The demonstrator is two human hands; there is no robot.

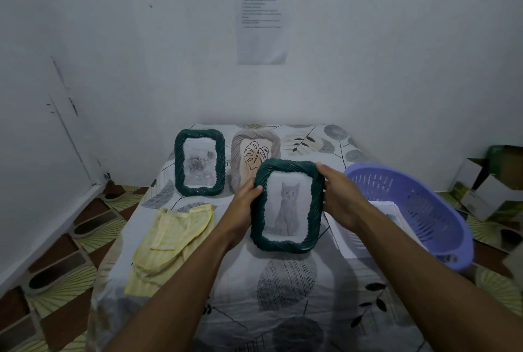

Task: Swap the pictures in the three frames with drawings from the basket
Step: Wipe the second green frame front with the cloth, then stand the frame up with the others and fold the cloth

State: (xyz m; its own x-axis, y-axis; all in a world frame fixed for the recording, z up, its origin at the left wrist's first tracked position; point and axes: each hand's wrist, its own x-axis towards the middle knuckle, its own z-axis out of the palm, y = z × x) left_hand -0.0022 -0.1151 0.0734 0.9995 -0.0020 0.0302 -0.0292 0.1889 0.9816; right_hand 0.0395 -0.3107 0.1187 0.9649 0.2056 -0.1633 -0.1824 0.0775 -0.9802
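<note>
From the head camera, both hands hold up a dark green twisted-rim frame (287, 207) with a grey cat picture, lifted upright above the table (283, 300). The left hand (245, 204) grips the frame's left edge, thumb curled over the front of the rim near the top corner. The right hand (341, 198) grips the right edge, fingers curled round the rim.

Beyond the left hand, a second green frame (199, 163) with a rose picture stands upright. Just beside it, partly hidden behind the held frame, stands a beige frame (254, 150) showing a leaf outline. Below and left of the left hand lies a yellow cloth (169, 238) on the table's leaf-print cover.

Just right of the right hand sits a purple slotted basket (424, 204), with white sheets (389, 208) inside; what is drawn on them is too small to tell.
</note>
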